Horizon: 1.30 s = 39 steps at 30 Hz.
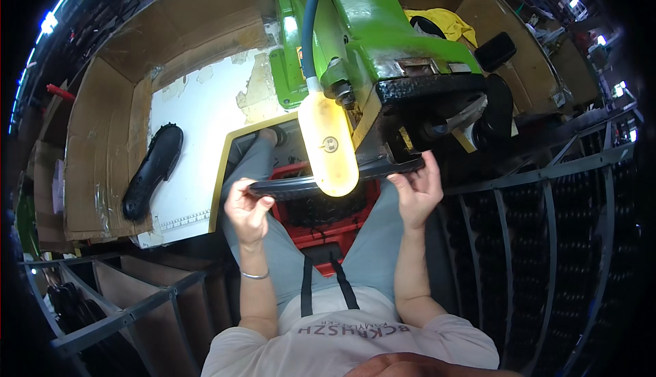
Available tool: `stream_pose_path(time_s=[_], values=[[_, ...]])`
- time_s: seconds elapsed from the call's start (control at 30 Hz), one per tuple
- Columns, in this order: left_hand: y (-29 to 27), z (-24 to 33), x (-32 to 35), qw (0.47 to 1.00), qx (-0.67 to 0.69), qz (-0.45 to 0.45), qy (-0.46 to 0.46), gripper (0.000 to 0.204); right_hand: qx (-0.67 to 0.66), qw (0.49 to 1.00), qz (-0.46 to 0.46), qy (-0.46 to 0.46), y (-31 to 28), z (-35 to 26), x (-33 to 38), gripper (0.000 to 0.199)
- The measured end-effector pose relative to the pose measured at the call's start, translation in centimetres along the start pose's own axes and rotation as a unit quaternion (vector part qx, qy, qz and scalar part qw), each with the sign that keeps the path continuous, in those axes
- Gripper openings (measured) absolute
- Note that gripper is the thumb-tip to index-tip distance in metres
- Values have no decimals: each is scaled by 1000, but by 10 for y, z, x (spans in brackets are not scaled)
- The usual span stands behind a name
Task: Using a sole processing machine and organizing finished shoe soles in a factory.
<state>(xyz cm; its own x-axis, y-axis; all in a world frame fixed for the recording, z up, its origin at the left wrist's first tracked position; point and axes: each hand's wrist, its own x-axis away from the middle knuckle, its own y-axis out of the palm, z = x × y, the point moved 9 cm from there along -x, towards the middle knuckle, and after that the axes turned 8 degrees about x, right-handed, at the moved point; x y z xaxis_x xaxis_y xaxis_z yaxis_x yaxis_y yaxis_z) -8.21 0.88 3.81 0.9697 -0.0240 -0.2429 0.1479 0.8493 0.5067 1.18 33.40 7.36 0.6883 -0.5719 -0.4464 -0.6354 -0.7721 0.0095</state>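
Black and gently bowed, the long dark piece (379, 170) stretches from hand to hand, and both ends are taken! Left hand (247, 211) has its end pinched, thumb near and fingers closed in, a silvery bracelet (255, 276) round the wrist below. Over on the other side, the right hand (418, 196) grips the far end, thumb on the near edge, fingers curled up behind it. So the piece sits above the person's lap, just in front of the green machine (369, 8), and its middle disappears behind a glowing yellow lamp head (329, 141). That lamp hangs from a blue-grey hose (311, 21), right in the thick of it! Whether the piece touches the dark metal of the machine, I cannot tell.

Out to the left, a black shoe sole (154, 172) lies slantwise on the white worktop (184, 110), well apart from the hands, with cardboard walls (102, 165) around that side. Up on the right, there's a bright yellow cloth (454, 27) behind the machine's head. Below it, a metal rack (550, 233) runs down the right flank, stacked with dark items too dim to make out. Red shows between the knees, under the piece.
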Motion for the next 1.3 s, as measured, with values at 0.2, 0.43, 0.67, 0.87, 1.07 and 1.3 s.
stream_pose_path(time_s=[0.2, 0.43, 0.67, 0.87, 1.07, 1.3], values=[[-74, -10, 16, 997, 56, 24, -47, 34, 69, 995, -43, -63, 47, -11, 15, 63], [-19, -19, 8, 842, -505, -188, -17, 37, 194, 957, -34, -215, 60, -46, 16, 53], [110, -18, 6, 862, -434, -144, 219, 36, 192, 954, -31, -226, 59, -48, 12, 55], [86, -86, 14, 996, -58, -59, -41, 39, -12, 998, -57, 31, 49, 71, 31, 49], [85, -118, 27, 995, 82, -8, -50, 48, -359, 881, -27, 306, 39, 171, 77, 45], [92, -90, 22, 999, -3, -21, -32, 50, 23, 987, 82, 134, -56, 85, 8, 38]])
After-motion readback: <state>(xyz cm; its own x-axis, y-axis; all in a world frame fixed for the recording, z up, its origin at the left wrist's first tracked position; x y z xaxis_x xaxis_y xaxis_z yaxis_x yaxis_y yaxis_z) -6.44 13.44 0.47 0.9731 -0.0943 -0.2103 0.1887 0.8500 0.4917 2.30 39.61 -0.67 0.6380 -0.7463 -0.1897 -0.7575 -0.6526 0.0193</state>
